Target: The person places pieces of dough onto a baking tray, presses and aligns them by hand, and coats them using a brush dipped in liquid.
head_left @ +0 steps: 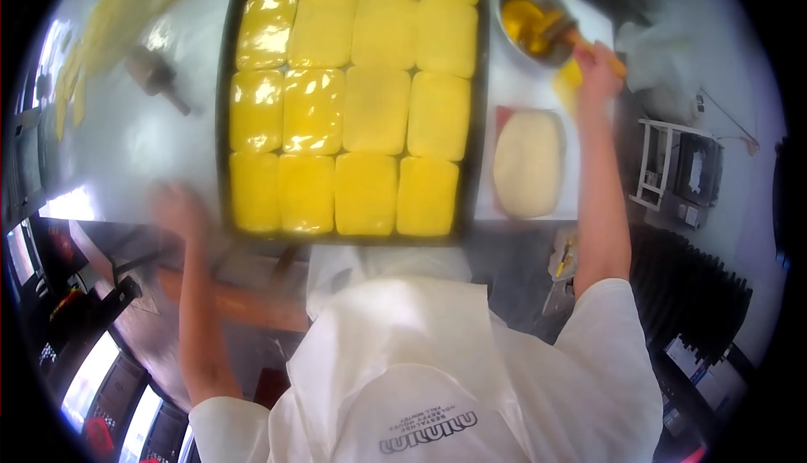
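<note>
A dark baking tray (225,126) full of yellow dough squares (366,190) lies in front of me. Some squares on the left shine wet; others look duller. My right hand (598,72) is closed around the wooden handle of a pastry brush (580,40). Its bristle end dips into a metal bowl (510,38) of orange-yellow liquid, which looks like egg wash. Left of the tray, by its near corner, is my left hand (178,209), smeared by motion, so its fingers cannot be made out.
A pale oval dough piece (528,164) lies right of the tray, below the bowl. At the left, a wooden tool with a handle (153,72) lies on the worktop (109,156), near yellow dough strips (126,9). A stack of dark ridged trays (689,286) stands at right.
</note>
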`<state>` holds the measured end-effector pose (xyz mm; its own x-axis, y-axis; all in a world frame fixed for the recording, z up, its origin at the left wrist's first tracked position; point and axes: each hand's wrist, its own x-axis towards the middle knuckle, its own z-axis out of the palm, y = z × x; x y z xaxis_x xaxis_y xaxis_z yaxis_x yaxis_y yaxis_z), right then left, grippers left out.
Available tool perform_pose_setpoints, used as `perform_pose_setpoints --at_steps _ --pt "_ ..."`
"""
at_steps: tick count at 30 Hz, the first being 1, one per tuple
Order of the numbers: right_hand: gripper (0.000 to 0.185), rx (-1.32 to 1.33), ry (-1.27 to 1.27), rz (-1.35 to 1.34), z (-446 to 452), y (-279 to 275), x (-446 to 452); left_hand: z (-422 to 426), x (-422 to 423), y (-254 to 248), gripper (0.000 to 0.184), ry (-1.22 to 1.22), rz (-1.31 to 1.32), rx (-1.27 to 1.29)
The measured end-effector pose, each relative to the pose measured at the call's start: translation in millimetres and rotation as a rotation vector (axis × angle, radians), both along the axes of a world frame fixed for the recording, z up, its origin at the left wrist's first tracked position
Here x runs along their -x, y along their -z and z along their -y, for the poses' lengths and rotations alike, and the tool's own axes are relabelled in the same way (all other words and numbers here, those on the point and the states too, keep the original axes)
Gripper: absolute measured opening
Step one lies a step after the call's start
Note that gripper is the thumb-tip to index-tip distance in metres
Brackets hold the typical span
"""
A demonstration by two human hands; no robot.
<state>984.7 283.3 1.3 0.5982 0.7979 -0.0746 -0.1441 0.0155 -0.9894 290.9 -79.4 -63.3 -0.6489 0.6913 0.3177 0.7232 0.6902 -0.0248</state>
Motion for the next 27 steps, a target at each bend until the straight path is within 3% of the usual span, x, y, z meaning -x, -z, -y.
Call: perform_pose_setpoints --at_steps 4,7,10,13,17,20,23,26,27 --pt "0.026 -0.023 -0.060 -0.074 9 -9 -10 -2 1 1 0.058 -0.058 0.070 -0.029" --pt "0.028 -0.067 -0.161 -0.222 12 -33 -21 8 9 7 0.058 0.069 -0.081 0.077" --pt "0.029 -0.026 -0.457 -0.392 28 -53 -14 -5 -9 -6 0.058 -0.067 0.077 -0.063" --pt "0.030 0.068 -0.747 -0.434 55 -61 43 -1 -4 0 0.058 -0.016 0.019 -0.049" --pt "0.028 0.299 -0.953 -0.140 101 -83 157 -2 -1 0 0.058 -0.038 0.048 -0.060" --pt "0.027 0.310 -1.125 -0.006 102 -68 198 0 0 1 0.058 -0.014 0.022 -0.016" --pt "0.024 0.259 -1.031 0.274 91 -95 212 2 6 2 0.058 0.020 -0.029 0.045" --pt "0.023 -0.029 -1.002 0.658 88 -117 215 1 3 -3 0.057 0.050 -0.038 0.038" --pt "0.023 -0.291 -0.983 0.809 92 -112 215 -2 -1 -4 0.057 0.041 0.009 -0.037"
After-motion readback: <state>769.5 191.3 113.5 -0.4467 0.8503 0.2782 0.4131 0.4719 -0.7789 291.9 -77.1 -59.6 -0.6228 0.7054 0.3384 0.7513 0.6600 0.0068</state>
